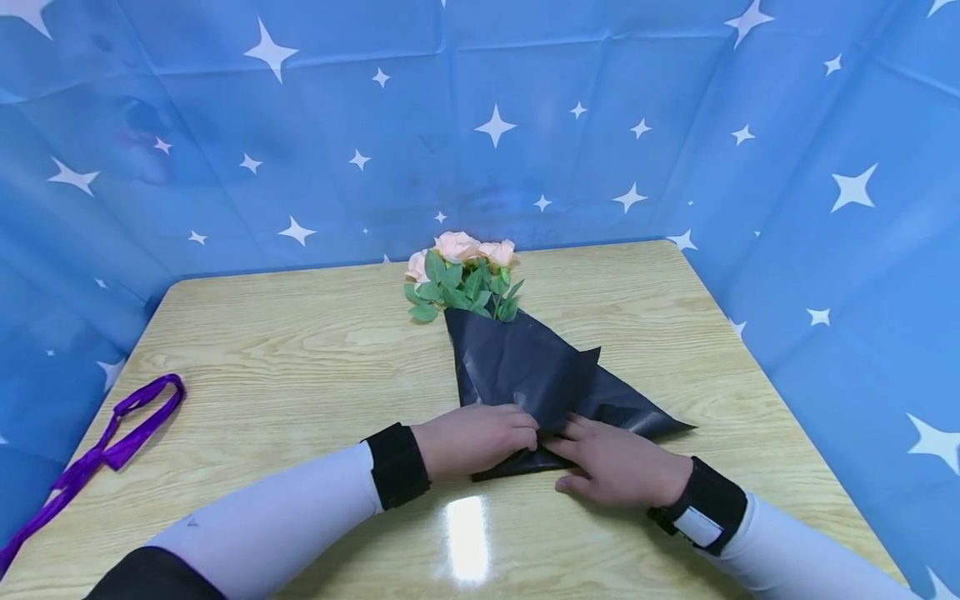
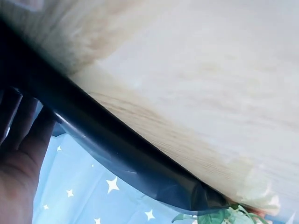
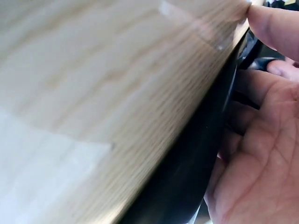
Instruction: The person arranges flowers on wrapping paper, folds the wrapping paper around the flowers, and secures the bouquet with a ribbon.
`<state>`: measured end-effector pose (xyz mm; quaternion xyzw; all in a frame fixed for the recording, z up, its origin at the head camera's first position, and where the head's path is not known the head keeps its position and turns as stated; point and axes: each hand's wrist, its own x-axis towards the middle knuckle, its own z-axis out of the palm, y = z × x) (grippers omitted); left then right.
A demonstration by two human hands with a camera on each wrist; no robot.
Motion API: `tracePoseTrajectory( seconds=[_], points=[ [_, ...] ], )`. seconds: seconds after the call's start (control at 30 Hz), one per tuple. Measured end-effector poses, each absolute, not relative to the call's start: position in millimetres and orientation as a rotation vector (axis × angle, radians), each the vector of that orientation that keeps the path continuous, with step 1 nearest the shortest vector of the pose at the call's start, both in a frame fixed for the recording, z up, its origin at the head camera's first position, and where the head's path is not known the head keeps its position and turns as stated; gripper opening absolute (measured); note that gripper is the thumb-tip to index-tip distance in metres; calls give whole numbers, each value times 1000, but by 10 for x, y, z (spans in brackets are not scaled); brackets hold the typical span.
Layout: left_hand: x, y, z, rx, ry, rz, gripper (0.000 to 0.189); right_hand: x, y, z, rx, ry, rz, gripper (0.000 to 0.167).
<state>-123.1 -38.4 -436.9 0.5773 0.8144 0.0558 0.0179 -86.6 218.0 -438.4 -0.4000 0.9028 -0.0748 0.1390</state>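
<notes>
A bouquet of pale pink roses point(image 1: 457, 247) with green leaves point(image 1: 468, 287) lies on the table, its stems hidden inside black wrapping paper point(image 1: 502, 354). My left hand point(image 1: 480, 437) bends its fingers over the folded paper near its lower end and holds the fold. Close beside it, my right hand point(image 1: 618, 462) presses on the paper with fairly straight fingers, its fingertips at the edge of the fold and its thumb down by the tabletop. In the left wrist view, fingers point(image 2: 30, 140) lie against the black sheet.
A purple ribbon point(image 1: 146, 429) trails along the left edge of the wooden table point(image 1: 300, 350). Blue cloth point(image 1: 420, 125) with white stars hangs behind the table and along both sides. The paper's pointed corner point(image 1: 667, 423) reaches out to the right.
</notes>
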Motion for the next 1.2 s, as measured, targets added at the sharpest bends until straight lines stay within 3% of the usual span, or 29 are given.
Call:
tracePoseTrajectory(
  seconds=[0.2,0.33,0.5,0.67,0.77,0.83,0.93,1.07,1.2],
  points=[
    [-1301,-399,-4463,1410,2606,255,69,-869,2241,-4389,-1227,2647,-236,40],
    [-1351,-444,-4535,1212,2727,33,84,-885,2270,-4411,-1254,2664,-245,35],
    [-1390,-465,-4553,1157,2719,6,87,-866,2242,-4363,-1266,2723,-174,28],
    [-1398,-466,-4553,1175,2711,15,88,-768,2130,-4010,-1215,2831,-209,12],
    [-1412,-473,-4542,1173,2716,2,92,-757,2011,-3881,-1324,2933,-317,9],
    [-1423,-477,-4526,1171,2715,-16,94,-776,1933,-3907,-1426,2960,-312,15],
    [-1445,-487,-4516,1184,2704,-22,86,-788,1846,-4025,-1465,2864,-168,40],
    [-1480,-510,-4515,1204,2644,31,74,-695,1844,-4220,-1344,2664,-4,68],
    [-1561,-572,-4526,1178,2622,99,80,-553,1917,-4352,-1185,2604,17,88]
  ],
)
